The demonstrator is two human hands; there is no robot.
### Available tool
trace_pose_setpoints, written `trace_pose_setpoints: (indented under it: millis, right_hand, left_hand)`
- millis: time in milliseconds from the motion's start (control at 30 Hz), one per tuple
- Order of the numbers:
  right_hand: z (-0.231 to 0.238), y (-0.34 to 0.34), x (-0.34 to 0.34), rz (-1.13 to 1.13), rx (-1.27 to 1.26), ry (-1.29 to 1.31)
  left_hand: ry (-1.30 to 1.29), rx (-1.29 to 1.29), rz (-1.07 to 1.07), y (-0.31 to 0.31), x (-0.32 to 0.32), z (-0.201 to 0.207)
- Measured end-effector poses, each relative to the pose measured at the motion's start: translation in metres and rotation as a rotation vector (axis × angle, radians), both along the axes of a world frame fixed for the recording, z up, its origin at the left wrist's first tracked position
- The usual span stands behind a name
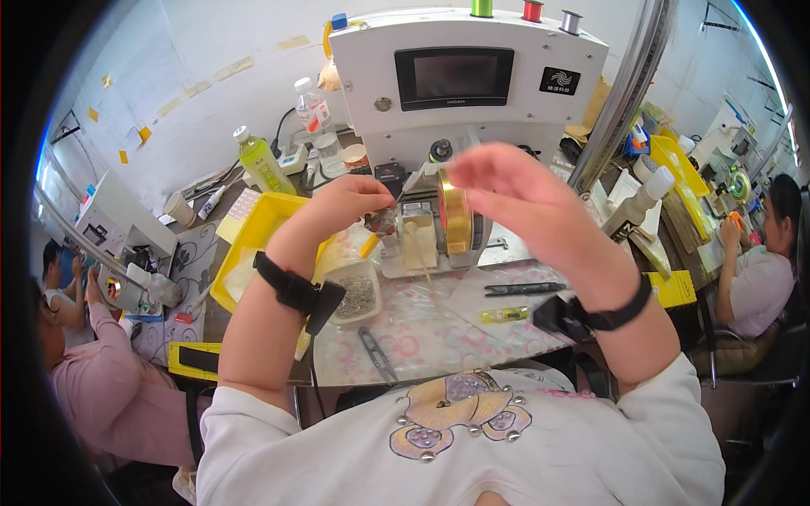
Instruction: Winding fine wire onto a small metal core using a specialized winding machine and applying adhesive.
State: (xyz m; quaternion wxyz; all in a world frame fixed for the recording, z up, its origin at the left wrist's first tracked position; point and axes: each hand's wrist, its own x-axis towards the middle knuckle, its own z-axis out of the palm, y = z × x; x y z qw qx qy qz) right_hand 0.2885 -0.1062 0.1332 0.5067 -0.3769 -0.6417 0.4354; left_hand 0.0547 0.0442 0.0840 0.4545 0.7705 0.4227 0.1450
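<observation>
My left hand reaches to the front of a white machine, its thumb and fingertips pinched together at a small metal fixture. Whatever lies between those fingertips is too small to make out. Beside a gold-rimmed wheel, my right hand hovers with the thumb apart from the fingers, slightly blurred, and nothing shows in it. Between the hands is a pale block on the machine's base. A white tray of small metal pieces sits below my left wrist.
Grey tweezers, a black pen-like tool and a small yellow-green vial lie on the patterned mat. At left are a yellow bin and bottles. A metal post rises at right. Other people work on both sides.
</observation>
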Motion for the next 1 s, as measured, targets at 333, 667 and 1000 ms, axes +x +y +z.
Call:
trace_pose_setpoints:
  millis: [333, 667, 1000]
  right_hand:
    - [-0.029, 0.076, -0.034, -0.692, 0.593, -1.182]
    - [-0.033, 0.079, -0.029, -0.655, 0.642, -1.234]
    - [-0.034, 0.082, -0.027, -0.628, 0.649, -1.174]
  left_hand:
    - [0.003, -0.078, -0.166, 0.021, 0.002, 0.0]
    - [0.096, 0.261, -0.291, 0.013, 0.007, 0.01]
    - [0.19, 0.596, -0.378, 0.004, 0.006, 0.025]
